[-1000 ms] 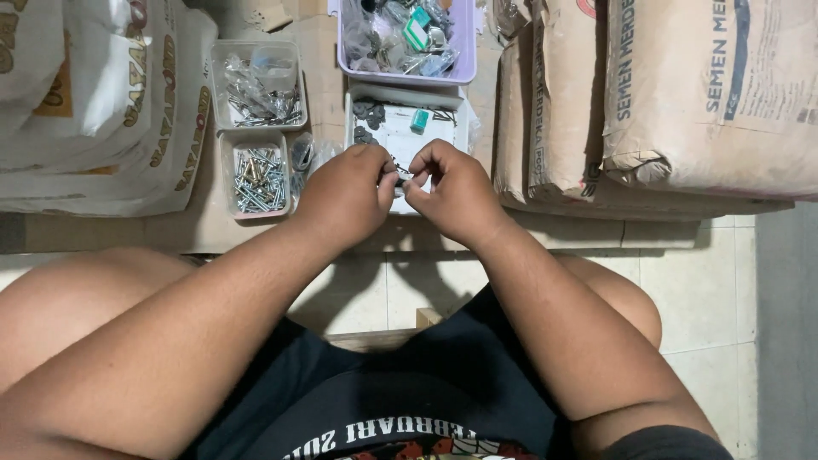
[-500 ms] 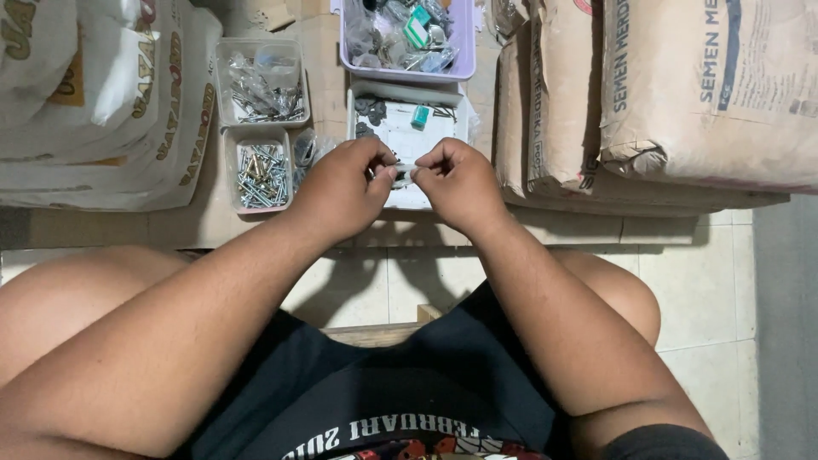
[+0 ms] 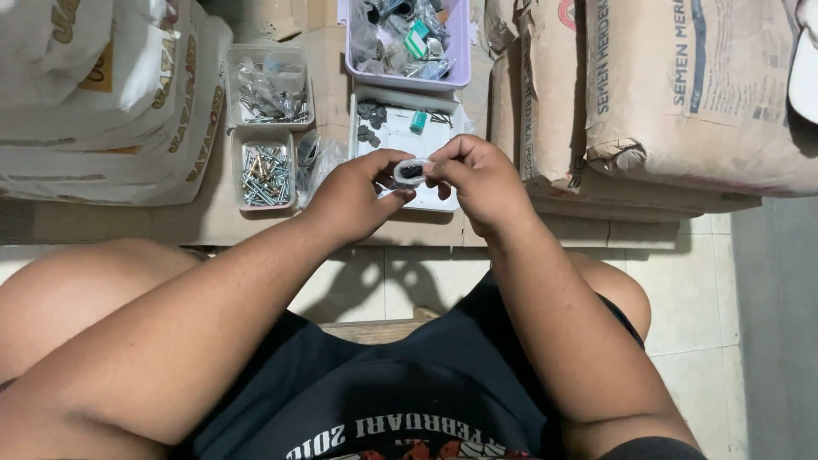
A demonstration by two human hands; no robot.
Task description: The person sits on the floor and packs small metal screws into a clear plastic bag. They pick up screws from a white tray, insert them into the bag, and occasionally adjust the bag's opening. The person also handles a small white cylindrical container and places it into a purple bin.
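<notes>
My left hand (image 3: 354, 198) and my right hand (image 3: 481, 179) meet in front of me, both pinching a small clear plastic bag (image 3: 411, 171) with dark little parts inside. The bag is held just above a white tray (image 3: 394, 136) that carries a few dark parts and a small teal piece. Both hands have fingers curled around the bag's edges.
A purple bin (image 3: 458, 51) of mixed packets stands beyond the tray. Two clear tubs of screws (image 3: 264, 175) and hardware (image 3: 271, 89) sit to the left. White sacks (image 3: 111, 102) are stacked at left, brown paper sacks (image 3: 682, 102) at right. Tiled floor lies below my knees.
The hands have shifted slightly and the small bag now shows between the fingertips, held open toward me.
</notes>
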